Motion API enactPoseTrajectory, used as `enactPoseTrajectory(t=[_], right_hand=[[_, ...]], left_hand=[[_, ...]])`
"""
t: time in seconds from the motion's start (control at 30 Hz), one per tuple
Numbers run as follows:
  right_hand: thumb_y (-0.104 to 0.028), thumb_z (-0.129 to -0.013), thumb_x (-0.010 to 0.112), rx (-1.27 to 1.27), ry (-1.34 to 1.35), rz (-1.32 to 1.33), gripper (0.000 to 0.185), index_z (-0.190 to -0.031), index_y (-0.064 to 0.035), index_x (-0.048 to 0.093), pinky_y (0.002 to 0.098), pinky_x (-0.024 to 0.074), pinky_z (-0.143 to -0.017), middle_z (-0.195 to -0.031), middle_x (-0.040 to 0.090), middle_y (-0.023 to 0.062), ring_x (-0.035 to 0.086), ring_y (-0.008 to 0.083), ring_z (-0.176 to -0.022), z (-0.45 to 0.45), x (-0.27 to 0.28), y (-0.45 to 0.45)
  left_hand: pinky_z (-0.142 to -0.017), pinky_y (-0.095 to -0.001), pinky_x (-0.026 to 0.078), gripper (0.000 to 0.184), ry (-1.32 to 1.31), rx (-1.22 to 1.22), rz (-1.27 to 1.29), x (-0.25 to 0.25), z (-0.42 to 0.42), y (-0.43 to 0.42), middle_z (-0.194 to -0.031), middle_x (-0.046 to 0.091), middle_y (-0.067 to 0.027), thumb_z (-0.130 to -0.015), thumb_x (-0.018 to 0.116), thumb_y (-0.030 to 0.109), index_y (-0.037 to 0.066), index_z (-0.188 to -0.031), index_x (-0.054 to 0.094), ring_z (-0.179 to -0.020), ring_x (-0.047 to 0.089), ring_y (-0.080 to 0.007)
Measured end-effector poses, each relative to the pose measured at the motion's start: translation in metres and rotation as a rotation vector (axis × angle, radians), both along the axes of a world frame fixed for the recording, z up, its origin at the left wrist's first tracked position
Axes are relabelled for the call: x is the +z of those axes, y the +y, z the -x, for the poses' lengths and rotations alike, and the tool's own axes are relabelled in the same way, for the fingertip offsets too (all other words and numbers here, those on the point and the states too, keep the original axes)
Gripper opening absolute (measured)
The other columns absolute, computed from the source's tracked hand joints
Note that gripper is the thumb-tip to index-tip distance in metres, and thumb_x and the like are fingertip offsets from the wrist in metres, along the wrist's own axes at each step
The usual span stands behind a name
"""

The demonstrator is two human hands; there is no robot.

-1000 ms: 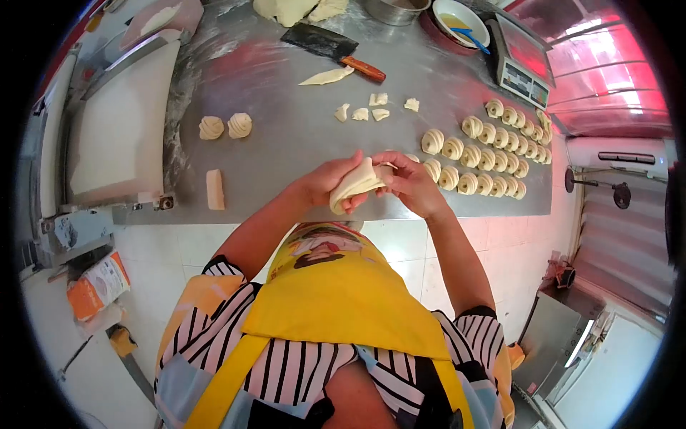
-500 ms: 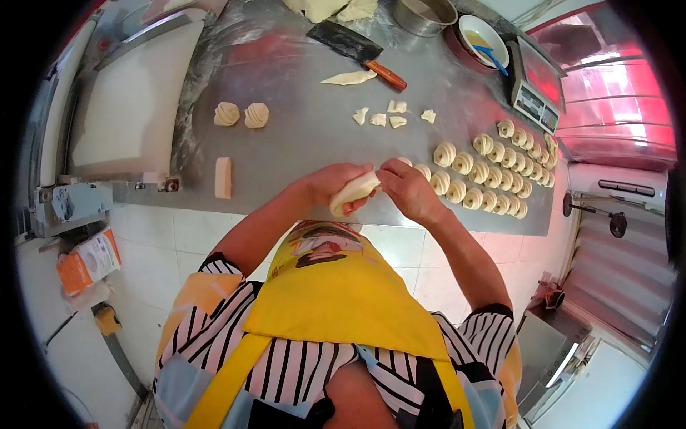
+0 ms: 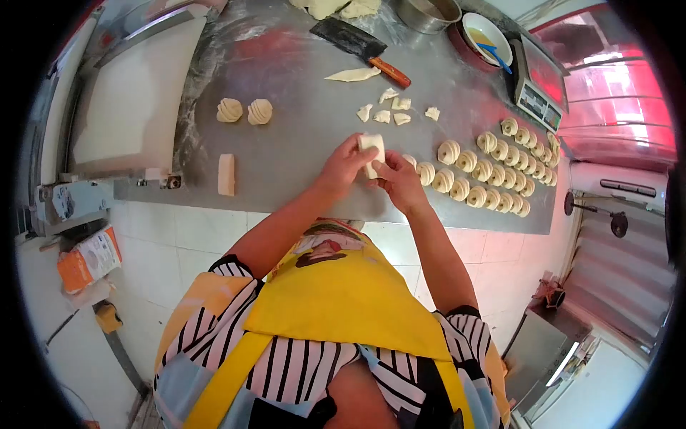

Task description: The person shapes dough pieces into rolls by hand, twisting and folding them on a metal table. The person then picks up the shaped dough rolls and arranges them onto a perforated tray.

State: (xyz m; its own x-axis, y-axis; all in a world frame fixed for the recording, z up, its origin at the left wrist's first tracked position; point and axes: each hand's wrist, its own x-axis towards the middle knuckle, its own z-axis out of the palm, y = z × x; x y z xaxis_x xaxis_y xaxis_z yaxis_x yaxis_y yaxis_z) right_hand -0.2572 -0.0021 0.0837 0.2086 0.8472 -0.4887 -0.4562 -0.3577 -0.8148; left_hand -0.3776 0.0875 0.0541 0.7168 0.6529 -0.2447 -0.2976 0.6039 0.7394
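Note:
A pale strip of dough (image 3: 372, 146) is held up between my two hands over the near part of the metal table. My left hand (image 3: 344, 166) grips its left side, with the thumb across it. My right hand (image 3: 400, 183) has its fingertips closed on the lower right end. Just beyond lie several small dough scraps (image 3: 401, 104). Right of my right hand stand rows of coiled dough rolls (image 3: 460, 189), and the nearest ones are partly covered by that hand. Two more coiled rolls (image 3: 260, 111) and a rectangular dough block (image 3: 226, 174) lie to the left.
A cleaver (image 3: 349, 39) with a wooden handle lies farther back beside a long dough sliver (image 3: 353, 74). At the back right are a metal pan (image 3: 427, 27), a white bowl (image 3: 471, 25) with a blue utensil, and a scale (image 3: 539, 105). A dough sheeter (image 3: 136, 100) borders the left.
Both hands have moved away from my body with the dough strip, which now stands more upright. One more dough scrap lies behind the others on the table.

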Motion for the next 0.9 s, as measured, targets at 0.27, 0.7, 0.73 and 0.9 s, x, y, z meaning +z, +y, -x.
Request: enactPoseTrajectory(t=[0.27,0.7,0.73,0.9], right_hand=[[-0.011,-0.067,0.074,0.183,-1.134,-0.363,0.045,-0.104,-0.0051,0.049,0.0306,0.0480,-0.061,-0.109,0.051,0.0088,0.058,0.0230,-0.075,-0.013,0.031,-0.011],[-0.002,-0.082,0.058,0.008,0.036,-0.060,0.043,-0.123,-0.0077,0.045,0.0278,0.0512,-0.069,-0.095,0.057,0.0078,0.058,0.0146,-0.079,-0.018,0.012,-0.031],[0.000,-0.081,0.058,0.106,-0.120,-0.105,0.045,-0.123,-0.0072,0.045,0.0278,0.0507,-0.069,-0.096,0.057,0.0074,0.057,0.0146,-0.079,-0.019,0.012,-0.035],[0.004,-0.076,0.061,0.326,-0.669,-0.134,0.037,-0.112,-0.0042,0.052,0.0279,0.0484,-0.065,-0.086,0.059,0.0040,0.056,0.0132,-0.071,-0.026,0.018,-0.028]], left_hand=[[-0.063,-0.0282,0.053,0.028,0.281,-0.246,0.203,0.003,-0.004,0.026,-0.092,0.062,-0.0100,-0.087,0.057,0.022,0.000,-0.104,0.056,-0.073,0.062,-0.0180],[-0.065,-0.0301,0.049,0.027,0.550,0.017,-0.942,-0.011,-0.010,0.014,-0.086,0.063,-0.0086,-0.082,0.060,0.008,0.002,-0.108,0.057,-0.070,0.060,-0.0153],[-0.065,-0.0296,0.049,0.026,0.638,-0.036,-0.674,-0.010,-0.010,0.012,-0.085,0.063,-0.0084,-0.081,0.061,0.008,0.002,-0.107,0.058,-0.069,0.059,-0.0141],[-0.063,-0.0295,0.048,0.020,0.606,-0.356,-0.567,-0.015,-0.010,0.018,-0.080,0.063,-0.0074,-0.079,0.061,0.009,0.001,-0.098,0.062,-0.064,0.057,-0.0151]])
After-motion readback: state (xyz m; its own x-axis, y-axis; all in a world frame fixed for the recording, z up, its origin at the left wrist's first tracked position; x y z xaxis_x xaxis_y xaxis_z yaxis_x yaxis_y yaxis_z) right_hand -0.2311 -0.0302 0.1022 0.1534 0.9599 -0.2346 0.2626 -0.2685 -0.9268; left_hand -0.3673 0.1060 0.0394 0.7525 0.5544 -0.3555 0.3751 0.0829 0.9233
